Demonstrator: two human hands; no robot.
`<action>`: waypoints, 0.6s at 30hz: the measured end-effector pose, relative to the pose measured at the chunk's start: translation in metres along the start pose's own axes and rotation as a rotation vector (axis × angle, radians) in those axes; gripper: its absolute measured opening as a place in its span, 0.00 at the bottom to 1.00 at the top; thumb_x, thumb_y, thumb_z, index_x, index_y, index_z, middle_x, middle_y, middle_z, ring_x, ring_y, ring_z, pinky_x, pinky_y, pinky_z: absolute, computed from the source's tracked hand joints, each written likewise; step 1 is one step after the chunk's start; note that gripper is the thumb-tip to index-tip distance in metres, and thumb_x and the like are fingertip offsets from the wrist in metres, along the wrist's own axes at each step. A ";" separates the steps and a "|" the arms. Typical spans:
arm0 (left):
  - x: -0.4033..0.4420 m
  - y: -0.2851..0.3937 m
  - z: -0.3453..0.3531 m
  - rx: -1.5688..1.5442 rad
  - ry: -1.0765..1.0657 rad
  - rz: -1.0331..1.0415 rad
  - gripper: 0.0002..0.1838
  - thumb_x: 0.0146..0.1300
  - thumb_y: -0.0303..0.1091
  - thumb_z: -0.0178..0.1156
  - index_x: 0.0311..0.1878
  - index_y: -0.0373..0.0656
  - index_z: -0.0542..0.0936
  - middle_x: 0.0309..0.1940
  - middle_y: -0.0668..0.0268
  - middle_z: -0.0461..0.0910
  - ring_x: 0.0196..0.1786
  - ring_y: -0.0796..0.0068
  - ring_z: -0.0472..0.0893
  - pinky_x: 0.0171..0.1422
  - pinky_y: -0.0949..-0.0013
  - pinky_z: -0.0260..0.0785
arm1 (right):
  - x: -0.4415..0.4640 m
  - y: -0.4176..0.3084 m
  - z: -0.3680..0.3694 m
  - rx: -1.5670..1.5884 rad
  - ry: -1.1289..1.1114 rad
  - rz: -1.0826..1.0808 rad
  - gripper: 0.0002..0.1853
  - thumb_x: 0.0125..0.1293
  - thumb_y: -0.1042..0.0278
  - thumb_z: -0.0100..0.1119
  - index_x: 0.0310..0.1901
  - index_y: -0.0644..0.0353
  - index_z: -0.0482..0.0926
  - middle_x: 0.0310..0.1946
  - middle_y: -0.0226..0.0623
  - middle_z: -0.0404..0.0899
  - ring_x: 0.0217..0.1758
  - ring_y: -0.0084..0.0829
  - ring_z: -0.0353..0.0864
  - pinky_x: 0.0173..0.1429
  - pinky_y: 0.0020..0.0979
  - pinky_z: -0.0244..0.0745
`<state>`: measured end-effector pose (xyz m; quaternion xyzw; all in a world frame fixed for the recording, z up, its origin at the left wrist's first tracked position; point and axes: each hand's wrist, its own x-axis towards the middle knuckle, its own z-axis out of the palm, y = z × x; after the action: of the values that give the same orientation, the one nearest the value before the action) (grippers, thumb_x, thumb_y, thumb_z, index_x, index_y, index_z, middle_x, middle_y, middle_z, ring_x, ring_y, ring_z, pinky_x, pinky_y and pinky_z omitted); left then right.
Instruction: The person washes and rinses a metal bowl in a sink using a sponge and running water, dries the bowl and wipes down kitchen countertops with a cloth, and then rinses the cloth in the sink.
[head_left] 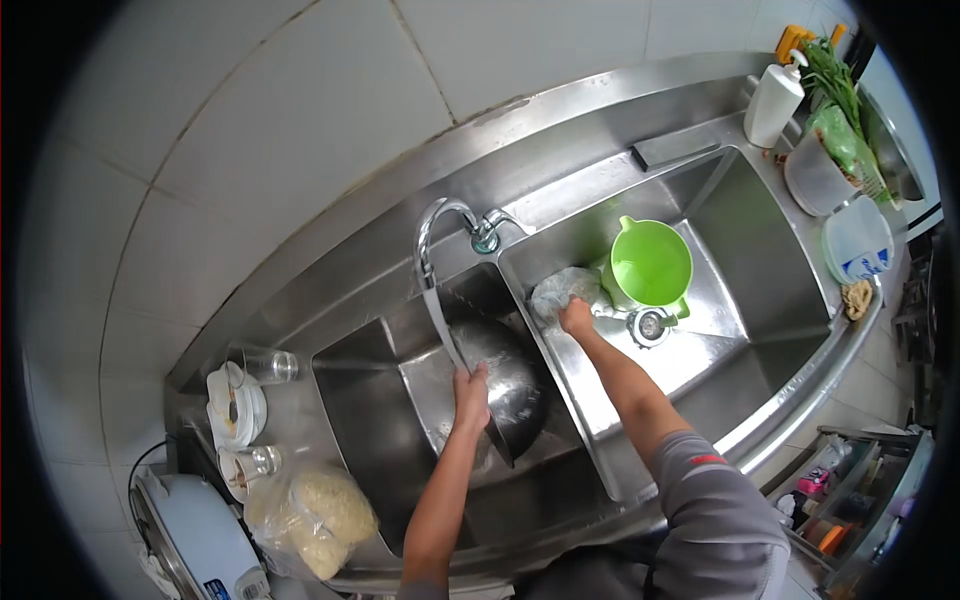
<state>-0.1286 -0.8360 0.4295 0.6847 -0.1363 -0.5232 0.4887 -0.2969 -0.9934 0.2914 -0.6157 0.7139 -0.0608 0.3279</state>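
In the left basin, my left hand grips the edge of a dark metal wok, which is tilted. Water runs from the curved faucet down beside that hand. Over in the right basin, my right hand is closed on a crumpled, whitish translucent bag or cloth. Just right of it stands a green pitcher, near the drain.
White dishes, glasses and a bag of pale food stand on the left counter. A soap bottle, a tub with greens and a clear container line the right edge. The metal divider separates the basins.
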 end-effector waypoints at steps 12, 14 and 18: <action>0.000 -0.019 0.005 -0.121 0.057 0.024 0.28 0.58 0.23 0.51 0.61 0.36 0.54 0.55 0.61 0.62 0.54 0.74 0.62 0.59 0.71 0.52 | 0.025 -0.005 0.038 0.292 0.155 0.521 0.24 0.48 0.56 0.63 0.42 0.63 0.68 0.38 0.49 0.76 0.44 0.46 0.76 0.47 0.40 0.71; 0.001 -0.018 0.010 -0.149 0.178 0.029 0.23 0.56 0.19 0.50 0.56 0.38 0.60 0.52 0.63 0.66 0.52 0.75 0.65 0.58 0.73 0.54 | 0.027 -0.005 0.042 0.339 0.168 0.527 0.22 0.49 0.60 0.61 0.42 0.62 0.68 0.38 0.50 0.76 0.44 0.46 0.76 0.47 0.41 0.71; 0.002 -0.018 0.009 -0.169 0.223 0.016 0.20 0.56 0.17 0.50 0.52 0.39 0.64 0.49 0.65 0.68 0.51 0.74 0.67 0.57 0.73 0.54 | 0.024 0.016 0.044 0.314 0.059 0.504 0.22 0.49 0.61 0.61 0.44 0.60 0.68 0.38 0.49 0.76 0.44 0.48 0.75 0.48 0.42 0.69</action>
<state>-0.1412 -0.8328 0.4139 0.6939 -0.0423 -0.4496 0.5608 -0.2869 -0.9975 0.2402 -0.3588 0.8353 -0.1049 0.4032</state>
